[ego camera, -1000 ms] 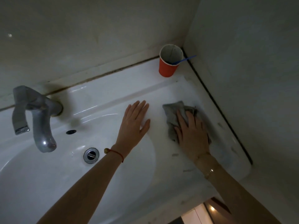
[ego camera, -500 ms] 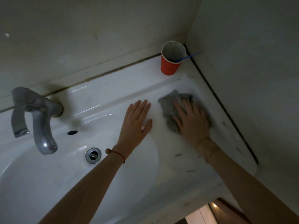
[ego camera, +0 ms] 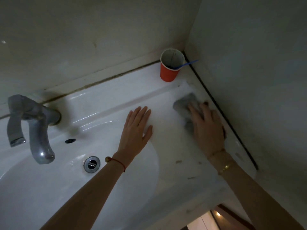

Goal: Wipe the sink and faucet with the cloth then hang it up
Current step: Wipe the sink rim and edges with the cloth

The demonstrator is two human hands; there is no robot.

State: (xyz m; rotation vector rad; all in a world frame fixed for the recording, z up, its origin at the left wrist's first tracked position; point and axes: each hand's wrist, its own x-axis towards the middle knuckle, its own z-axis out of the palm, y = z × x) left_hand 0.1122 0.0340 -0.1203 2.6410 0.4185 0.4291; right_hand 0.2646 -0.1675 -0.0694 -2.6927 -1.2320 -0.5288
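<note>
A white sink (ego camera: 103, 103) fills the lower left, with a round metal drain (ego camera: 91, 164) in its basin. The grey metal faucet (ego camera: 35, 130) stands at the left and curves down over the basin. A grey cloth (ego camera: 185, 104) lies on the sink's flat right ledge near the side wall. My right hand (ego camera: 207, 128) presses flat on the cloth and covers most of it. My left hand (ego camera: 135, 130) rests flat and open on the ledge at the basin's rim, apart from the cloth.
A red paper cup (ego camera: 169, 72) with a blue stick in it stands in the back right corner of the ledge. Walls close in behind and to the right. Small dark smudges mark the ledge near my right wrist.
My right hand has slid the cloth away from me along the right ledge, toward the back corner and the side wall. My left hand has stayed in place.
</note>
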